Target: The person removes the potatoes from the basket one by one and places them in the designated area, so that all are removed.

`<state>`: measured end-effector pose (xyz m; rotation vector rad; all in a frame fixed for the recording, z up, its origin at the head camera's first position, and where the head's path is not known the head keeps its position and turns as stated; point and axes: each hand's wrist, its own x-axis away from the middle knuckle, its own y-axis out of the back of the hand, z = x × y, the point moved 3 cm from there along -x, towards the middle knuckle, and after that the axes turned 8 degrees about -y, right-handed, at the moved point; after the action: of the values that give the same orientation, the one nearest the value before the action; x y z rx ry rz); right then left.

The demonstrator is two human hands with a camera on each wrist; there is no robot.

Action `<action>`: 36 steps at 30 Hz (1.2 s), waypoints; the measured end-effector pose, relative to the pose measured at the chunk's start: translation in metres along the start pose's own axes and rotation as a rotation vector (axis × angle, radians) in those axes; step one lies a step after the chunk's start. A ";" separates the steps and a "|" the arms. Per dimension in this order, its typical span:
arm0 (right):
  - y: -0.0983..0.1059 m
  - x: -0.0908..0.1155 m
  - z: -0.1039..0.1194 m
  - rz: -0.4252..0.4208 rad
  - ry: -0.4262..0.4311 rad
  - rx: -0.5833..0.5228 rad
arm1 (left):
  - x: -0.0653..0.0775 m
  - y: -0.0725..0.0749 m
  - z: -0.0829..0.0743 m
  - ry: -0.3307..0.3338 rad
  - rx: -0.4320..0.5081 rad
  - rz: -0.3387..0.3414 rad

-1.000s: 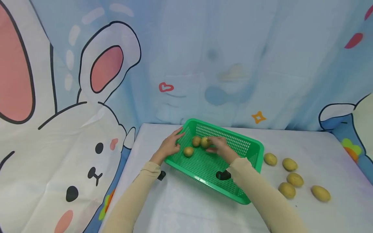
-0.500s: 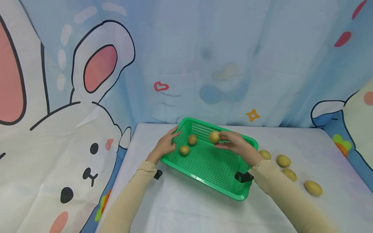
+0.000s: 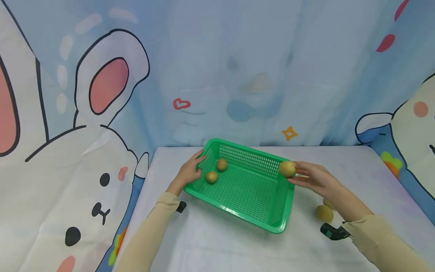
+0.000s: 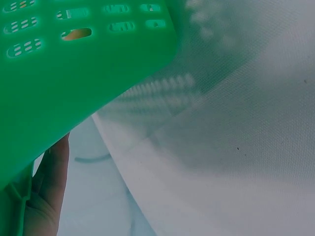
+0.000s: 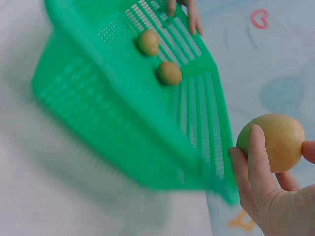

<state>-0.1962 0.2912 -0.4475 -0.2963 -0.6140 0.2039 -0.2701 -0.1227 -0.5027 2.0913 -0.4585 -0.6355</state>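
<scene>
My right hand (image 3: 314,177) holds a yellow potato (image 3: 287,169) in its fingertips, above the right rim of the green plastic basket (image 3: 251,189). In the right wrist view the fingers and thumb are on opposite sides of that potato (image 5: 276,140). My left hand (image 3: 188,173) grips the basket's left rim, seen in part behind the green wall (image 4: 74,98) in the left wrist view. Two potatoes lie on the basket floor near its left end, one at the back (image 3: 222,164) and the other nearer the front (image 3: 212,177).
The basket stands at an angle on a white-covered table (image 3: 217,241). To its right lies a potato (image 3: 324,214), with another (image 3: 328,204) mostly hidden by my right forearm. A printed blue curtain (image 3: 210,75) hangs behind the table.
My right hand has lifted a potato from the basket's back left and carried it right to the right rim. Two potatoes remain inside. My left hand has stayed on the left rim.
</scene>
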 end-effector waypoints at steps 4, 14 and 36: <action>0.033 0.020 -0.011 -0.014 -0.037 -0.089 | 0.003 -0.001 0.001 0.001 0.008 -0.020; 0.102 0.049 -0.061 -0.136 -0.199 -0.307 | 0.004 -0.003 -0.001 -0.011 0.012 -0.002; 0.144 0.071 -0.097 -0.150 -0.207 -0.376 | 0.001 -0.001 0.000 -0.008 -0.002 -0.011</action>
<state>-0.0962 0.4256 -0.5327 -0.5941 -0.8777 -0.0286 -0.2691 -0.1228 -0.5044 2.0916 -0.4511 -0.6505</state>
